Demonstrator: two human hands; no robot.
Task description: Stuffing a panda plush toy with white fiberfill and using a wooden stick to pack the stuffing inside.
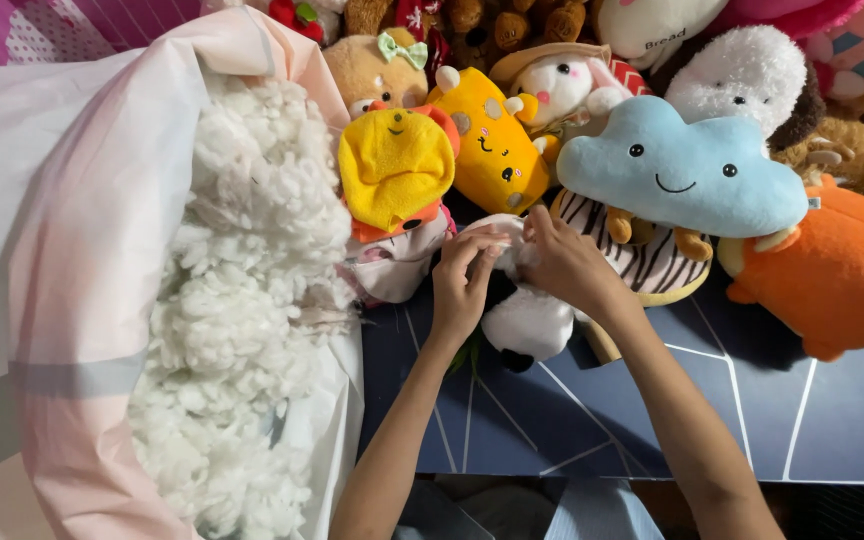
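Both my hands grip a white and black plush toy (530,322) lying on the dark blue patterned mat (752,400). My left hand (464,282) pinches the toy's upper white part. My right hand (564,262) closes on the same spot from the right. The hands hide the toy's top. At the left stands a big pink and white plastic bag (72,250), open and full of white fluffy stuffing (252,300).
Plush toys crowd the back: a yellow one (395,165), an orange-yellow one (492,145), a blue cloud (687,170), an orange one (832,270), a striped brown doughnut (657,270), a white fluffy one (742,70). Mat edge runs near the bottom.
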